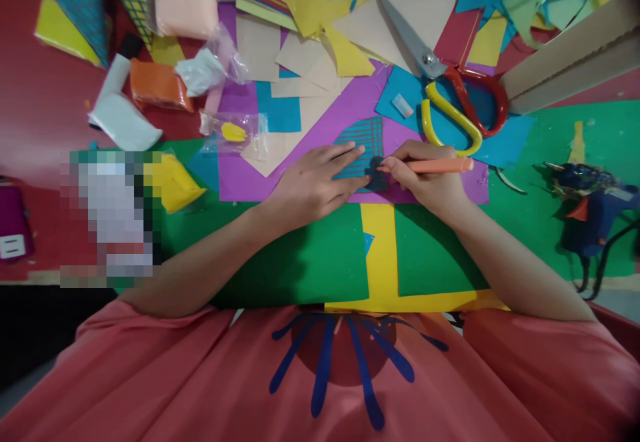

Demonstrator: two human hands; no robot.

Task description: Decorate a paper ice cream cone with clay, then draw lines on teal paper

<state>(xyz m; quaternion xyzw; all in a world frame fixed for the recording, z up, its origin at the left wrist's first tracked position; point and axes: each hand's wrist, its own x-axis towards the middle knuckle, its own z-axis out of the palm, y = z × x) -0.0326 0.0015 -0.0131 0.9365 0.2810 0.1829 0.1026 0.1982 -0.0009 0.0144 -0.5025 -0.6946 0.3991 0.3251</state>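
A blue paper piece point(357, 141) with a curved edge lies on a purple sheet point(320, 119). Brown lines run across it, and a few cross them near its right edge. My left hand point(320, 179) rests flat over its left and lower part, fingers spread, hiding some of it. In my right hand point(430, 175) is an orange marker point(445, 165), gripped between thumb and fingers, its tip at the paper's lower right edge. Large scissors point(440, 72) with one red and one yellow handle loop lie open just beyond my right hand.
Wrapped clay packs, orange point(160, 84), pink point(185, 9) and yellow point(180, 182), lie left. Decorated paper cones point(77, 9) are at the upper left. Yellow paper scraps point(310, 2) lie at the back. A blue glue gun point(595, 219) with a cord sits right, below a cardboard edge point(575, 49).
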